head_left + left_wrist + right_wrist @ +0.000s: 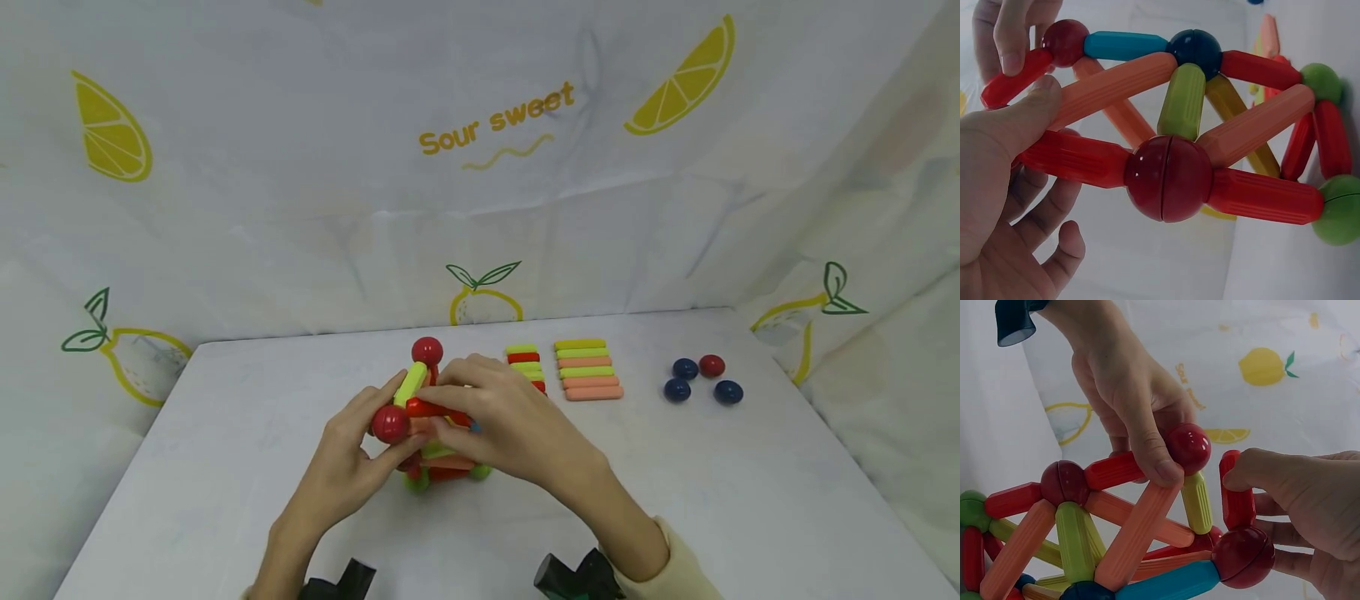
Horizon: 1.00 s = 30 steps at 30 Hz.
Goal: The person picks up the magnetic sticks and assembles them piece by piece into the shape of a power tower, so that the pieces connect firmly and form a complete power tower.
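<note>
A frame of magnetic building sticks and balls (1169, 178) stands on the table, its upper part between both hands. Green balls (1338, 209) form its lower corners. My left hand (348, 454) grips the upper part, thumb across the end of a salmon stick (1141, 534) beside a red ball (1188, 449). My right hand (502, 417) pinches a red stick (1238, 494) between thumb and fingers; one end meets another red ball (1244, 557). From that ball a blue stick (1169, 581) runs to a dark blue ball (1194, 53). In the head view, the hands hide much of the frame.
Loose sticks lie in two columns behind the right hand: red and lime ones (522, 367), then salmon, lime and yellow ones (588, 375). Farther right are several dark blue balls (727, 392) and one red ball (712, 366). A lemon-print cloth (337, 250) hangs behind the table.
</note>
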Each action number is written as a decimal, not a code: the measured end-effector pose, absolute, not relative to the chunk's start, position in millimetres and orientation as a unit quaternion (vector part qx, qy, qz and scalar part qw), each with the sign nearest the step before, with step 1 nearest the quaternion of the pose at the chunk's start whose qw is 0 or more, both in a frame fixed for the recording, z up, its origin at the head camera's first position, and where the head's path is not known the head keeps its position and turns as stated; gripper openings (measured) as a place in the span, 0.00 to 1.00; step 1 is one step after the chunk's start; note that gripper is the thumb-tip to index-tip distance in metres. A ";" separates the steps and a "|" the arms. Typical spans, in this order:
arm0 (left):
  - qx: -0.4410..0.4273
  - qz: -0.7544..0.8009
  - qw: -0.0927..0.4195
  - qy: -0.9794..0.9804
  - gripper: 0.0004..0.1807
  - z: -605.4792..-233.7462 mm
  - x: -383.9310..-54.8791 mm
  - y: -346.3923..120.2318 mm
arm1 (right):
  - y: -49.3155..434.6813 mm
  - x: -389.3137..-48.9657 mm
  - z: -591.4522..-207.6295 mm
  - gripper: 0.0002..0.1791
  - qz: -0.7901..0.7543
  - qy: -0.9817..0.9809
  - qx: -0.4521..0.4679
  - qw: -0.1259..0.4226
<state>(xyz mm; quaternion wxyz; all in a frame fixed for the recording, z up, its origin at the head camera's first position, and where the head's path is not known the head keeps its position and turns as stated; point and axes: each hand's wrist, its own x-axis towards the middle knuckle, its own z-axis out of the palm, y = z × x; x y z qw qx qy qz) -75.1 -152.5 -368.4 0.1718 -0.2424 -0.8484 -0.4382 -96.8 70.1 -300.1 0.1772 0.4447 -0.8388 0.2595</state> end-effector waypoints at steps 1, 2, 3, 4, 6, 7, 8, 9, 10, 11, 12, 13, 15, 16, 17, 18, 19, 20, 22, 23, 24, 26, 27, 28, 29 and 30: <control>-0.242 -0.440 0.167 -0.849 0.42 -368.3 -75.6 -153.0 | 69.8 -97.2 -300.8 0.13 0.259 -0.839 0.446 0.174; -0.242 -0.440 0.164 -0.849 0.42 -368.3 -76.1 -153.5 | 69.6 -97.4 -301.2 0.13 0.259 -0.839 0.447 0.171; -0.240 -0.440 0.161 -0.850 0.42 -368.3 -76.3 -153.8 | 69.4 -97.5 -301.6 0.13 0.255 -0.840 0.448 0.168; -0.239 -0.440 0.159 -0.851 0.42 -368.3 -76.5 -154.0 | 69.0 -97.6 -302.1 0.13 0.251 -0.841 0.450 0.167; -0.236 -0.439 0.158 -0.852 0.42 -368.6 -76.7 -154.4 | 68.1 -97.7 -303.2 0.13 0.239 -0.843 0.452 0.168; -0.235 -0.438 0.159 -0.853 0.42 -368.8 -76.7 -154.5 | 67.5 -97.7 -303.5 0.12 0.232 -0.844 0.452 0.169; -0.234 -0.438 0.161 -0.853 0.42 -369.0 -76.7 -154.6 | 66.9 -97.5 -303.8 0.12 0.225 -0.846 0.452 0.171; -0.234 -0.437 0.163 -0.853 0.42 -369.2 -76.8 -154.7 | 66.3 -97.3 -304.4 0.12 0.218 -0.848 0.451 0.174; -0.234 -0.437 0.165 -0.852 0.42 -369.4 -77.0 -154.8 | 65.5 -97.2 -304.9 0.12 0.213 -0.848 0.451 0.177; -0.235 -0.438 0.166 -0.852 0.41 -369.6 -77.1 -154.9 | 64.9 -97.0 -305.4 0.11 0.209 -0.850 0.450 0.178; -0.236 -0.438 0.167 -0.851 0.41 -369.8 -77.2 -155.0 | 64.3 -96.7 -305.7 0.11 0.206 -0.851 0.449 0.179; -0.237 -0.438 0.168 -0.851 0.41 -370.0 -77.3 -155.2 | 64.0 -96.5 -306.2 0.11 0.204 -0.851 0.449 0.182; -0.238 -0.438 0.168 -0.850 0.41 -370.1 -77.4 -155.4 | 64.3 -96.5 -307.6 0.12 0.207 -0.850 0.447 0.184; -0.238 -0.438 0.168 -0.850 0.41 -370.1 -77.4 -155.6 | 64.7 -96.7 -307.8 0.13 0.214 -0.849 0.446 0.186; -0.238 -0.438 0.167 -0.851 0.42 -370.0 -77.4 -155.8 | 65.9 -97.0 -308.4 0.14 0.226 -0.847 0.443 0.188; -0.237 -0.437 0.166 -0.851 0.42 -369.6 -77.3 -155.9 | 67.6 -97.3 -308.6 0.15 0.240 -0.846 0.437 0.190; -0.236 -0.437 0.165 -0.852 0.42 -369.3 -77.3 -156.0 | 70.0 -98.0 -309.0 0.16 0.257 -0.843 0.431 0.193; -0.234 -0.438 0.164 -0.853 0.43 -369.0 -77.4 -156.0 | 73.0 -99.0 -309.6 0.17 0.276 -0.841 0.422 0.197; -0.228 -0.437 0.159 -0.855 0.44 -368.3 -77.6 -156.0 | 80.5 -101.6 -310.6 0.19 0.311 -0.839 0.397 0.205; -0.224 -0.438 0.156 -0.856 0.44 -367.9 -77.6 -155.9 | 84.9 -103.4 -311.5 0.20 0.322 -0.841 0.382 0.207; -0.221 -0.439 0.154 -0.857 0.44 -367.6 -77.8 -155.7 | 89.5 -105.6 -312.6 0.20 0.331 -0.844 0.366 0.208; -0.215 -0.441 0.150 -0.858 0.44 -367.4 -78.1 -155.5 | 99.3 -111.6 -317.1 0.20 0.339 -0.855 0.334 0.203; -0.215 -0.442 0.149 -0.858 0.44 -367.5 -78.1 -155.5 | 104.2 -115.3 -320.6 0.20 0.340 -0.861 0.320 0.200; -0.215 -0.444 0.149 -0.857 0.44 -367.7 -78.2 -155.6 | 109.1 -119.1 -324.8 0.20 0.338 -0.867 0.308 0.197; -0.216 -0.445 0.149 -0.857 0.43 -367.8 -78.2 -155.7 | 113.5 -123.2 -330.0 0.19 0.337 -0.872 0.297 0.193; -0.217 -0.446 0.148 -0.856 0.43 -367.9 -78.3 -155.9 | 117.8 -127.3 -335.8 0.18 0.336 -0.877 0.288 0.188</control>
